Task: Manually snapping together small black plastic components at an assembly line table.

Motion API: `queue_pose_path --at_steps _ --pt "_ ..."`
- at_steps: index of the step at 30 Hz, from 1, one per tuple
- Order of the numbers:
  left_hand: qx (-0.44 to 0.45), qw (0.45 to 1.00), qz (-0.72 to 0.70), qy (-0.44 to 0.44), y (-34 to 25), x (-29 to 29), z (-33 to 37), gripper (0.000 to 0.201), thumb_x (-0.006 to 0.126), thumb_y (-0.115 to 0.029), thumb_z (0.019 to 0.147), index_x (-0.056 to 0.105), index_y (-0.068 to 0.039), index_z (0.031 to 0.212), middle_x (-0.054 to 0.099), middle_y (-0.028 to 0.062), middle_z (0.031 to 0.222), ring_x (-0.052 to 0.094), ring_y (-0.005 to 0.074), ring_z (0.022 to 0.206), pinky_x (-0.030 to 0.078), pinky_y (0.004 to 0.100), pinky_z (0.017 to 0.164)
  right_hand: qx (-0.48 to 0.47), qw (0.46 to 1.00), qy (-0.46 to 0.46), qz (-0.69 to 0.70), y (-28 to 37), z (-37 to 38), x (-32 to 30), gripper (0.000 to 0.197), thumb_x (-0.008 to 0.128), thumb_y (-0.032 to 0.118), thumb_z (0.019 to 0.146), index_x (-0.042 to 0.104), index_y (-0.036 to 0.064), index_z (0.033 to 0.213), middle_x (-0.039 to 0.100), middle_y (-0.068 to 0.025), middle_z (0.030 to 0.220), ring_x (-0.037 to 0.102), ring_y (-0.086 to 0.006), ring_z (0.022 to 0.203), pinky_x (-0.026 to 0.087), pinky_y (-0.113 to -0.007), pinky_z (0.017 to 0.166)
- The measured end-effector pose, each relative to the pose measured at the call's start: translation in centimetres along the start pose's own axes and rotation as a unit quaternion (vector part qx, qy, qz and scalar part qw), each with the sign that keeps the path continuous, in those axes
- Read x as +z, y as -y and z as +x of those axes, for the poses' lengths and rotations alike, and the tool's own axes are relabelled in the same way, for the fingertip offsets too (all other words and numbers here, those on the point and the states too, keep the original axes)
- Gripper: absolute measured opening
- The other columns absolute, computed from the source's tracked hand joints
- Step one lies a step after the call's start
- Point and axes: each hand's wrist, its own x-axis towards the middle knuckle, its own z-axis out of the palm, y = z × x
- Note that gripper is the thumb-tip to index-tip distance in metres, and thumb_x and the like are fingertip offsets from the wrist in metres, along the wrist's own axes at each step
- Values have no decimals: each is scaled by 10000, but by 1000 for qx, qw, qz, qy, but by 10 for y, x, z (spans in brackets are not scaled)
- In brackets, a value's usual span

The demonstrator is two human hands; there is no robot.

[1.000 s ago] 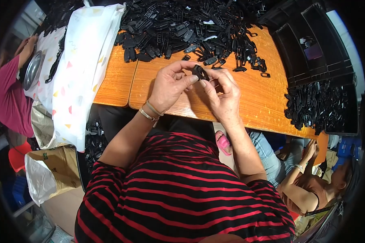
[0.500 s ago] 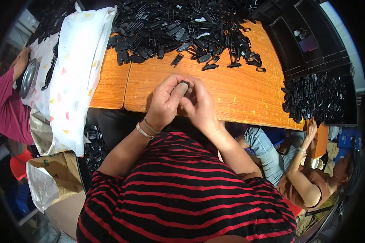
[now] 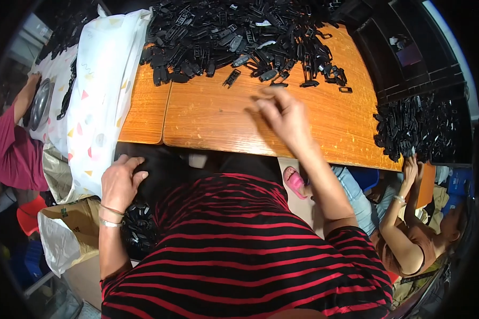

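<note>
1. Both hands have left the small clip they worked together; left hand [image 3: 120, 181] now rests below the bench's near edge, fingers curled over dark parts
2. Right hand [image 3: 285, 114], blurred, grip unclear, reaches toward black clips [image 3: 239, 32] heaped along the wooden bench's [image 3: 207, 122] far edge
3. Patterned white cloth [image 3: 98, 90] drapes the left corner

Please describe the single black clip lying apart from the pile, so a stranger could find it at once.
Start at the orange wooden table with the big heap of black plastic clips along its far edge. Just below the heap's near edge lies one small clip, alone on bare wood.
</note>
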Motion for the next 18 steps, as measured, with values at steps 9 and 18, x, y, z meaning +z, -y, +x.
queue_pose_path --at_steps 9,18 --pt "166 947 -184 -202 -104 33 130 217 720 -190 816 655 -34 952 651 129 912 646 319 834 521 372 696 -10 966 -22 -259 -13 27 -10 276 716 272 840 604 22 869 685 -164 771 669 -351 705 508 -438 609" --pt "162 963 -78 -199 -136 55 193 208 739 -173 775 627 -2 816 609 147 872 645 337 797 528 411 661 38 972 -28 -232 -8 5 -29 104 681 100 832 616 37 884 658 -191 787 651 -376 710 500 -442 593"
